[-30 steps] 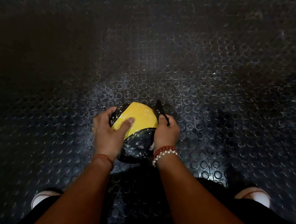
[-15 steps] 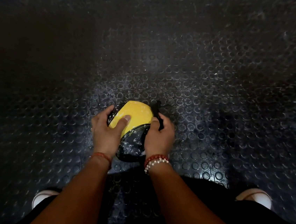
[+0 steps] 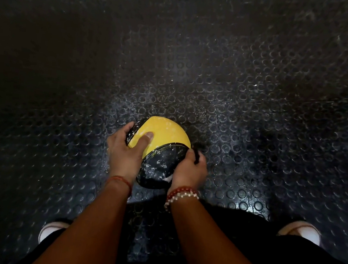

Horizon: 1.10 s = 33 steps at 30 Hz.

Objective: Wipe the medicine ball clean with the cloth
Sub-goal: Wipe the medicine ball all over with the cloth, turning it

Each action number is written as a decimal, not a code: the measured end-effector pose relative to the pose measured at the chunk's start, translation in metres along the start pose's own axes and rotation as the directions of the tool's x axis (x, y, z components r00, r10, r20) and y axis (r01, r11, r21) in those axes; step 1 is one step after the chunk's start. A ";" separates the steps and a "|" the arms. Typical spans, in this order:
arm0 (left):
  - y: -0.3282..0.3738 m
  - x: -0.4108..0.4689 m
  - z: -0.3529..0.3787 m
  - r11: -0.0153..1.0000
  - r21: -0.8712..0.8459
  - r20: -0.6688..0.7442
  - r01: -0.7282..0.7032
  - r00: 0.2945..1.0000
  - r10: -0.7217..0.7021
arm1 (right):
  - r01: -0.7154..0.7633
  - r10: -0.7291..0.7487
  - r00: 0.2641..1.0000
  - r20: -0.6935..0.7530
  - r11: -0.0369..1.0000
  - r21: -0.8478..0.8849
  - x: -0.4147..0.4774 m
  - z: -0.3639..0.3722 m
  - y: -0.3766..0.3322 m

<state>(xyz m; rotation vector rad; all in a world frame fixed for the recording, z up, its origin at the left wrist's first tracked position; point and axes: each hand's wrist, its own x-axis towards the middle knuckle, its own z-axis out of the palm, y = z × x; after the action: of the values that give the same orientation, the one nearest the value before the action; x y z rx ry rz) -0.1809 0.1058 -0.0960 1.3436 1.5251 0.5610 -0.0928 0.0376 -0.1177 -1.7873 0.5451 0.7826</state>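
The ball (image 3: 164, 135) could roll away if I scrub hard, since my left hand (image 3: 123, 152) steadies it only with a thumb on the yellow panel and fingers curled round its side. My right hand (image 3: 188, 170) is bunched tight round the dark cloth (image 3: 196, 155), pressing it to the ball's right flank. The ball sits on the studded floor (image 3: 237, 95), ahead of my feet.
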 end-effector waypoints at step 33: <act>-0.001 0.003 -0.001 0.993 -0.080 -0.103 0.082 0.991 -0.090 | -0.184 0.213 0.946 0.244 0.973 -0.136 0.032 -0.001 -0.012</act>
<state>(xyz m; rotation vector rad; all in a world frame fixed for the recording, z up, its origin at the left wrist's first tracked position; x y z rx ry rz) -0.1818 0.1091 -0.0975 1.2007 1.6236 0.6379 -0.0625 0.0408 -0.1337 -1.7138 0.5213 1.1874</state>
